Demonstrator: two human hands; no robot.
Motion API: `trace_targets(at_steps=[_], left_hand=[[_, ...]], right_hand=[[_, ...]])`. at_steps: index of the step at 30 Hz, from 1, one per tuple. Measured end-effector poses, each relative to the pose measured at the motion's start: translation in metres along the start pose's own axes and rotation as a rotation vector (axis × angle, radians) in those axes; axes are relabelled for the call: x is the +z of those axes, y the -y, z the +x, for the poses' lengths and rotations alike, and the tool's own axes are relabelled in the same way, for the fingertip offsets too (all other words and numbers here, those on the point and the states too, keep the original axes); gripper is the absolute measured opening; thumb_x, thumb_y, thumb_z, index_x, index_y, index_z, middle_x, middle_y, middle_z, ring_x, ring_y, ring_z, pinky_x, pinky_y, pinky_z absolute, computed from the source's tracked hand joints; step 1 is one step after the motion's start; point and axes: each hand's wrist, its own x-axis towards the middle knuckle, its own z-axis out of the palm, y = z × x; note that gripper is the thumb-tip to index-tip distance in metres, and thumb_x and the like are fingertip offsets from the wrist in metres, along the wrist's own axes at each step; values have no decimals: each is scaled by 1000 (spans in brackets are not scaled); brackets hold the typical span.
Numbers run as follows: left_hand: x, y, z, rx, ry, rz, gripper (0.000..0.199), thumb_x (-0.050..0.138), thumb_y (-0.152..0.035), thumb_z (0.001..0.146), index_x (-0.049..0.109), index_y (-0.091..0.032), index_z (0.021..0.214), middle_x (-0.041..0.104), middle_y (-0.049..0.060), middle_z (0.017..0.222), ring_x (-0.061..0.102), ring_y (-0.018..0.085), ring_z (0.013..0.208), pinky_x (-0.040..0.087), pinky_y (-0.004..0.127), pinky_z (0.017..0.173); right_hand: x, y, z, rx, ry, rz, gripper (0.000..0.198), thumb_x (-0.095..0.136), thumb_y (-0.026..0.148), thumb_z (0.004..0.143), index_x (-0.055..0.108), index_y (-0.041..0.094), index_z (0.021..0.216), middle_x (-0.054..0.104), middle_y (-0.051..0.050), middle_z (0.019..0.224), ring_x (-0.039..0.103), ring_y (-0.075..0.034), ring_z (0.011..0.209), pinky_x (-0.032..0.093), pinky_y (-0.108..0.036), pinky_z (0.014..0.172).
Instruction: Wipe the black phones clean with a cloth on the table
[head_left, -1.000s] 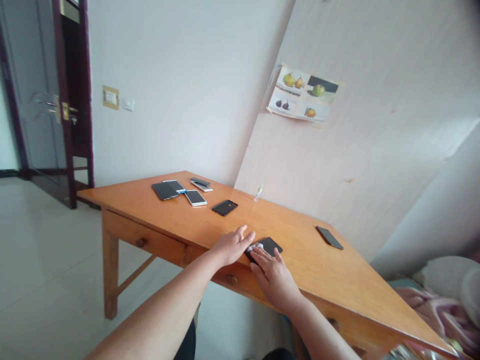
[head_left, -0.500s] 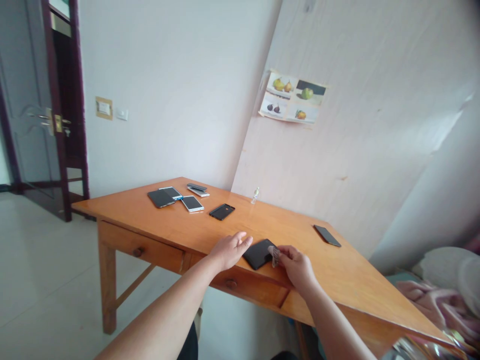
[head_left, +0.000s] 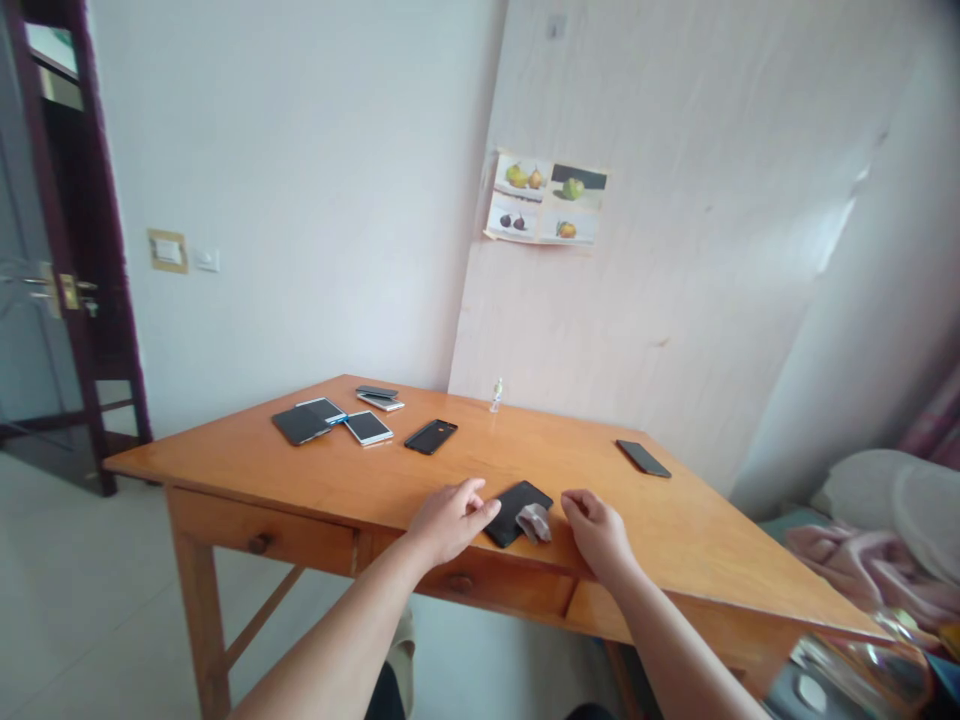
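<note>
A flat black device (head_left: 512, 503), looking like a phone or small tablet, lies at the table's front edge between my hands. A crumpled, pale translucent wipe or film (head_left: 534, 522) rests over its right part. My left hand (head_left: 450, 520) is at the device's left side, fingers loosely extended and thumb apart, holding nothing; whether the thumb touches the device I cannot tell. Just right of the device is my right hand (head_left: 598, 525), its fingers curled together, apart from the crumpled piece, with nothing seen in them.
On the wooden table (head_left: 480, 455) lie a black phone case (head_left: 431, 436), a white phone (head_left: 368, 428), a dark tablet-like device (head_left: 301, 424), several other devices at the left, and a dark phone (head_left: 643, 458) at the right. A small clear bottle (head_left: 496, 395) stands near the back.
My right hand has let go of the crumpled piece, which now lies on the black device. The whole view has shifted to the right.
</note>
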Motion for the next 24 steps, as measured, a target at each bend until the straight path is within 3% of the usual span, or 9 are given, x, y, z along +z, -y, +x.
trace_targets(at_steps=[6, 10, 13, 16, 19, 24], left_hand=[[-1, -10, -5, 113, -4, 224, 45, 68, -49, 73, 65, -26, 111, 68, 6, 110, 59, 28, 105, 43, 35, 88], [-3, -11, -5, 120, 4, 241, 48, 71, -42, 72, 62, -26, 115, 68, 4, 111, 59, 27, 105, 42, 35, 90], [-4, -10, -4, 128, 9, 243, 49, 72, -42, 72, 60, -26, 118, 68, 4, 109, 59, 26, 103, 41, 35, 89], [-1, -13, -2, 129, 13, 277, 48, 72, -45, 73, 61, -26, 116, 68, 5, 107, 59, 27, 103, 41, 35, 87], [8, -21, 2, 108, -2, 368, 49, 71, -54, 72, 63, -26, 112, 67, 7, 107, 58, 31, 105, 40, 38, 87], [29, -33, 4, 36, -79, 470, 56, 66, -66, 72, 62, -25, 109, 66, 10, 110, 56, 35, 108, 37, 43, 88]], right_hand=[[7, 20, -15, -132, 144, -98, 17, 64, 39, 78, 71, 27, 87, 66, 0, 81, 59, -15, 74, 38, -24, 66], [10, 23, -12, -88, 113, -137, 9, 64, 31, 77, 66, 23, 73, 65, 1, 75, 57, -14, 70, 33, -23, 61], [9, 22, -7, -18, 42, -141, 13, 56, 30, 83, 62, 22, 74, 63, 1, 67, 55, -14, 63, 31, -23, 58], [9, 28, -8, -4, -39, -133, 14, 49, 29, 87, 61, 22, 84, 65, -2, 76, 57, -16, 71, 34, -24, 61], [9, 35, -12, -89, -9, -92, 10, 56, 29, 83, 64, 24, 88, 67, -1, 85, 60, -16, 78, 38, -24, 66], [3, 32, -17, -104, -10, -50, 18, 48, 35, 87, 64, 25, 88, 66, 1, 74, 59, -15, 68, 37, -24, 62]])
